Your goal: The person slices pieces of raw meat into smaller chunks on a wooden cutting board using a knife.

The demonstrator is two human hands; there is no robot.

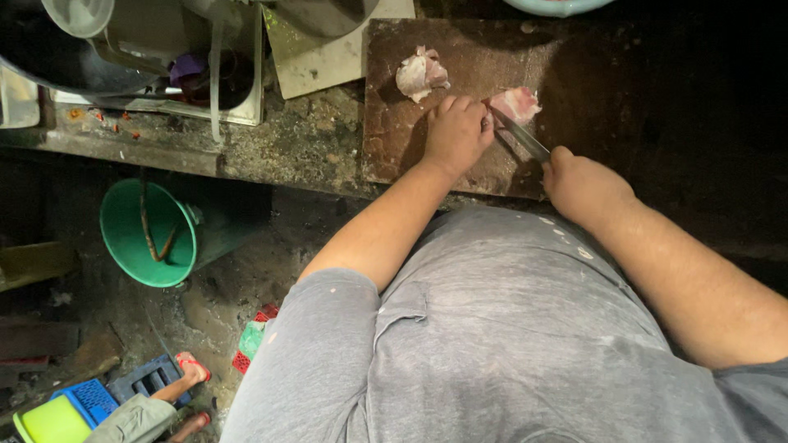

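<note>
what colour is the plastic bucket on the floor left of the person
Green: the round plastic bucket, clearest in the head view.

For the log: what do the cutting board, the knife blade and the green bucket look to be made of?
Cutting board: probably wood, dark brown, matte, worn and stained. Knife blade: likely steel, grey with a dull sheen; its handle is hidden in the right hand. Green bucket: looks like plastic, smooth, uniform colour, thin rim. The left hand presses a piece of raw meat.

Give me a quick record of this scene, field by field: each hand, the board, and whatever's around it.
left hand: pressing down the pink meat piece
right hand: gripping the knife, blade at that meat
cutting board: dark wood, with a second meat piece lying apart
below counter: green bucket
lower left: another person's foot in a red sandal
</note>
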